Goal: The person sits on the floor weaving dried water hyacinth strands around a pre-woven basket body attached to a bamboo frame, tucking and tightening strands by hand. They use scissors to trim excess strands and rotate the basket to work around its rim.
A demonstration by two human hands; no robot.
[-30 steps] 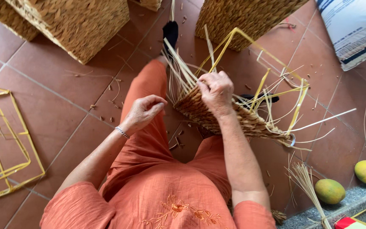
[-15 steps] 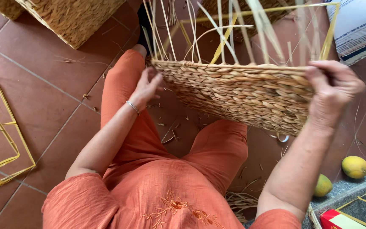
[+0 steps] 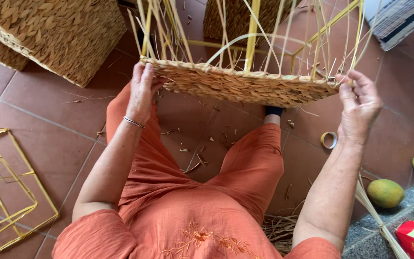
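In the head view, a half-woven basket (image 3: 245,86) is held up across the upper middle of the frame, above the lap. Its left edge is gripped by the left hand (image 3: 142,91), its right corner pinched by the right hand (image 3: 360,103); the hands are set well apart. It is judged light, stiff along the yellow frame (image 3: 252,29), with brittle loose straws; the woven rim is best gripped. A tape roll (image 3: 329,140) is seen on the floor (image 3: 49,115), two mangoes (image 3: 385,193) at lower right.

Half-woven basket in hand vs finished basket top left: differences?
The half-woven basket is held up by both hands with bare stakes and yellow frame showing; the finished basket sits on the floor, walls fully woven. The held one has only a shallow woven band; the finished one is tall. Both share the same tan plaited fibre.
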